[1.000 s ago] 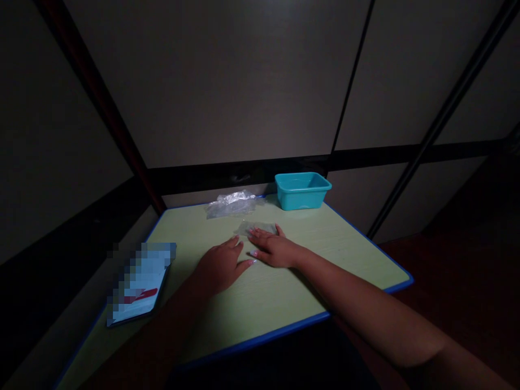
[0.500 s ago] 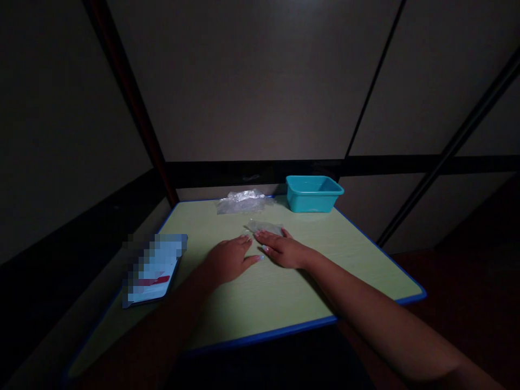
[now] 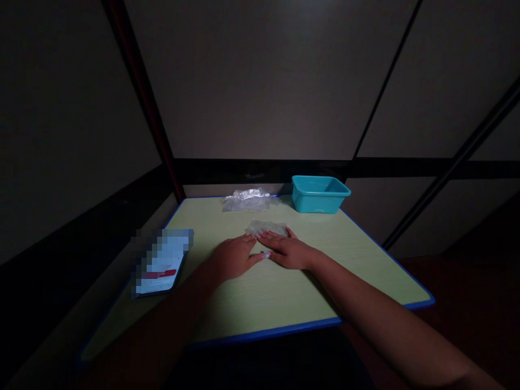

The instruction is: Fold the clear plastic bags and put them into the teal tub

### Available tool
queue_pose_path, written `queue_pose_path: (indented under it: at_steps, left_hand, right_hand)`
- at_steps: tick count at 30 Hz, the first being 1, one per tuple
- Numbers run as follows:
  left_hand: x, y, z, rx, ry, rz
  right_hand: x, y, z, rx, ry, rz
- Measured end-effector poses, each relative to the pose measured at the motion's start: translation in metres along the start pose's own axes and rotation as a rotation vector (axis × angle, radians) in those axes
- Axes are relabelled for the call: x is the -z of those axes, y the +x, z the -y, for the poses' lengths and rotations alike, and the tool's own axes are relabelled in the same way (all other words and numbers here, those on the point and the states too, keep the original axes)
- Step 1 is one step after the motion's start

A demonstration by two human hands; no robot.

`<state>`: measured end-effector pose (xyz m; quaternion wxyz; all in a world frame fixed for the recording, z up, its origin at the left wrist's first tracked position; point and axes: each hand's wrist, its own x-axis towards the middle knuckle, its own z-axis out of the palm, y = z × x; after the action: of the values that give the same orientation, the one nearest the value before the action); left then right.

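A small clear plastic bag [image 3: 268,227] lies flat near the middle of the pale green table [image 3: 268,303]. My left hand [image 3: 235,257] rests palm down, fingertips at the bag's near left edge and thumb stretched to the right. Flat on the near edge of the bag are the spread fingers of my right hand [image 3: 289,250]. The two hands' thumb tips meet or nearly meet just below the bag.
Crumpled clear plastic bags [image 3: 248,200] lie at the table's far edge. A turquoise basket [image 3: 319,202] stands at the far right corner. On the left is a tablet or phone [image 3: 164,265], partly pixelated. A panelled wall rises behind.
The view has shifted slightly, so the table items sit a little further right. My left hand has come closer to my right hand, and the bag looks flatter beneath the fingertips.
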<state>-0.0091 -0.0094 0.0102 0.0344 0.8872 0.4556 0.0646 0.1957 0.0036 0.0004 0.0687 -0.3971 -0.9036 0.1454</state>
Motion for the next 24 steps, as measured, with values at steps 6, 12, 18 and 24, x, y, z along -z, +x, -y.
queue_pose_path:
  at_steps: [6,12,18,24]
  left_hand:
    - [-0.004,0.000,0.001,0.011,-0.022,-0.020]
    - [-0.008,-0.001,0.003,0.004,0.011,-0.040]
    - [-0.003,0.000,-0.001,-0.035,0.012,-0.114]
    - [0.012,0.004,-0.008,-0.001,0.002,-0.313]
  right_hand:
    - [0.000,0.000,0.000,-0.024,-0.001,0.008]
    - [0.000,0.001,0.000,-0.019,0.000,0.015]
    - [0.000,0.001,0.000,-0.032,0.019,0.016]
    - [-0.001,0.001,0.000,-0.042,0.022,-0.007]
